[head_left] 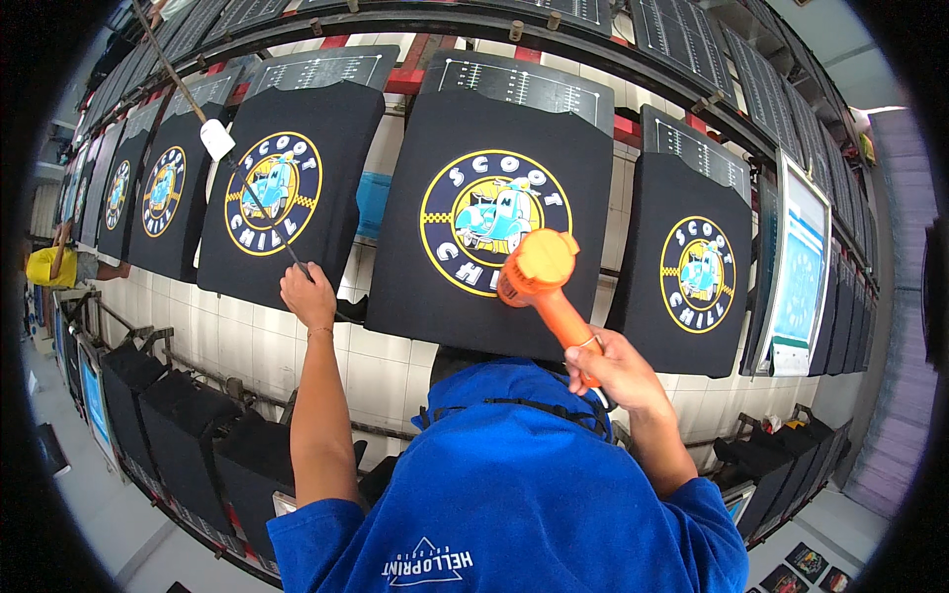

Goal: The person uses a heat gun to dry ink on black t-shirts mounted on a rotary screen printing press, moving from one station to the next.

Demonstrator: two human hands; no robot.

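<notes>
My right hand (pixel 625 371) is closed around the handle of an orange hair dryer (pixel 539 265). Its round head hangs over the lower right of the round scooter print (pixel 494 203) on a black T-shirt (pixel 435 314) in front of me. My left hand (pixel 309 294) grips a dark cord (pixel 265 212), which runs up to a white socket block (pixel 216 139) hanging from above. That cord crosses in front of another black T-shirt (pixel 346 148) with the same print, on the board to the left.
Grey printing boards (pixel 524 79) carry more black shirts in a row both ways. A framed screen (pixel 796 262) leans among them at right. Behind runs a dark rail (pixel 593 44). Lower left holds more black-covered boards (pixel 183 405). Someone in yellow (pixel 51 265) is at far left.
</notes>
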